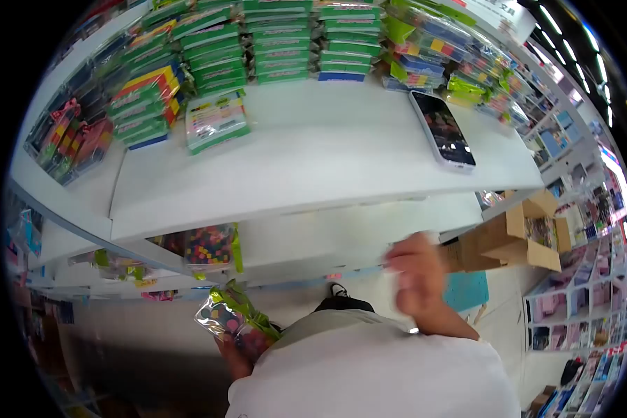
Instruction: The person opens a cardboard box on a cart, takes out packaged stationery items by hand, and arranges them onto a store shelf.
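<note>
Low at the left, my left hand (235, 359) is closed on a clear plastic packet (231, 319) with a lime-green edge and small coloured pieces inside. The palm side of that hand is partly hidden by the packet. My right hand (418, 273) is raised in front of the shelf edge, apart from anything I can see it touching. Motion smears its fingers, so their state is unclear. A phone (444, 132) lies on the upper white shelf (292, 153), beyond my right hand.
Stacks of green packs (281, 52) line the back of the shelf, with a single pack (217, 122) in front. A packet of coloured cubes (212, 247) sits on the lower shelf (299, 244). An open cardboard box (498, 240) stands at the right, near a teal item (467, 291).
</note>
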The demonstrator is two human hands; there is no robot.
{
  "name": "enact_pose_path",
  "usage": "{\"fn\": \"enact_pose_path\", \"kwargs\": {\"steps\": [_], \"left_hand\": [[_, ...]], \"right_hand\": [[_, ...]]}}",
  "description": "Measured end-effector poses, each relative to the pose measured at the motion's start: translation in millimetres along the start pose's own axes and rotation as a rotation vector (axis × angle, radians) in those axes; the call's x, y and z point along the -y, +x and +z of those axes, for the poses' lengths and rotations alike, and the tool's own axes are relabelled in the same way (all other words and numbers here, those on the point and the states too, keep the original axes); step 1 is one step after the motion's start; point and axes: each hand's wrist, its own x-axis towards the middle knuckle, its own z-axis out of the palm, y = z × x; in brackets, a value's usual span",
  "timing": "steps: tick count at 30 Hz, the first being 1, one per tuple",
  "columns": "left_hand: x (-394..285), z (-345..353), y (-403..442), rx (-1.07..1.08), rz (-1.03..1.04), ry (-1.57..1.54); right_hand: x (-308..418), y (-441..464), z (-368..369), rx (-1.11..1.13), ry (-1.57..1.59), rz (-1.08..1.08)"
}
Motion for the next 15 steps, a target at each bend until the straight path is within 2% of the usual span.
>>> {"fn": "enact_pose_path", "kwargs": {"steps": [2, 3, 4, 5, 7, 8, 9, 11, 13, 15], "left_hand": [[-33.8, -2.4, -7.2, 0.076, 0.026, 0.027], [-44.9, -0.6, -11.9, 0.129, 0.061, 0.04], [-48.9, -2.9, -13.4, 0.095, 0.081, -0.03], [-55.9, -13.1, -14.4, 0.067, 0.081, -0.037], [-72.4, -39.7, -7.6, 0.341, 0.118, 0.184], [-72.1, -47.9, -11.2, 0.358, 0.148, 0.225], [-66.9, -48.2, -14.3, 0.362, 0.183, 0.261], [-64.6, -53.2, -27.9, 0.438, 0.39, 0.451], [-62.9, -36.9, -42.2, 0.434, 0.392, 0.376], [-73.2, -28.7, -51.4, 0.414, 0.589, 0.677]], "right_hand": [[13.2, -22.0, 60.4, 0.391, 0.127, 0.143], [18.9, -28.5, 90.2, 0.543, 0.149, 0.312], [26.6, -33.7, 113.9, 0.704, 0.176, 0.48], [36.4, -37.8, 130.6, 0.727, 0.194, 0.479], [51.2, -42.3, 165.2, 0.857, 0.418, 0.913], [57.4, -47.7, 178.6, 0.924, 0.591, 0.97], [60.5, -58.3, 189.5, 1.0, 0.641, 0.941], [64.9, -80.8, 210.0, 0.755, 0.883, 0.982], [69.4, -82.3, 208.0, 0.7, 1.076, 1.043], [83.8, -73.9, 199.9, 0.681, 1.071, 1.174]]}}
